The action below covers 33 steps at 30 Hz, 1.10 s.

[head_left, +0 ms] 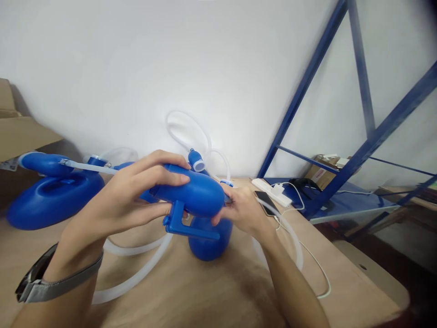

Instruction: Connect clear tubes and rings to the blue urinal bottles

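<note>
My left hand is wrapped over a blue plastic head, a rounded hollow-looking piece with an L-shaped bracket under it. At the head's right end, the fingers of my right hand are closed round its narrow tip. A small greyish bit shows between those fingers, too little to name. From beside my right hand a translucent white hose curves down to the right. Below the head stands a blue bottle, partly hidden by it. Another hose loops on the table under my left hand.
A blue ring-shaped bottle with a hose and a similar head lies at left, by a cardboard box. Behind my hands stands another blue head. At right are a phone, a power strip and a blue metal rack.
</note>
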### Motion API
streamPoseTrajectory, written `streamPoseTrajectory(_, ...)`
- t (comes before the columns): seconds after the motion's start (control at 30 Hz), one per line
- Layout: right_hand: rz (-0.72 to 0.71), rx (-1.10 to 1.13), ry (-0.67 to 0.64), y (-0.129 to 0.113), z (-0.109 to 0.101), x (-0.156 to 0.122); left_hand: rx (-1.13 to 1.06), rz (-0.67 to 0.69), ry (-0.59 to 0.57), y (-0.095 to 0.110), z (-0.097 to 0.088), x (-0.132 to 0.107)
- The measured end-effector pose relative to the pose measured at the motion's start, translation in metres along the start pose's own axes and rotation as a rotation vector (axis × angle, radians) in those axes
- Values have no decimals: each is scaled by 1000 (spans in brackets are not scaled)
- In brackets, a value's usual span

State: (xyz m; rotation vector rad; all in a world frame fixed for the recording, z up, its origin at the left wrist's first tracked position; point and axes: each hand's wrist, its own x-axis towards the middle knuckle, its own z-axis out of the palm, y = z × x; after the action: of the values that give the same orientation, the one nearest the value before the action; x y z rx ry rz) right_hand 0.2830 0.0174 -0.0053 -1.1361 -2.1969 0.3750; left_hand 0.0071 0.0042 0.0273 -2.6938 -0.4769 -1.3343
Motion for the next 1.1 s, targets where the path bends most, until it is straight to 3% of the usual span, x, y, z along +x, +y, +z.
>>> streamPoseTrajectory(0.3, -22, -12, 41, 6, -1, 3, -96, -27, 18, -5, 5, 2)
streamPoseTrajectory(0.63, -64, 353, -141, 21, -18, 2, -269, -187, 76, -25, 21, 4)
streamPoseTrajectory(0.83, -17, 326, -49, 23, -7, 7, -178, -157, 50, -29, 19, -1)
streamPoseTrajectory(1.1, -8, 280, 103, 17, -2, 4, -99, -98, 103, -30, 17, -4)
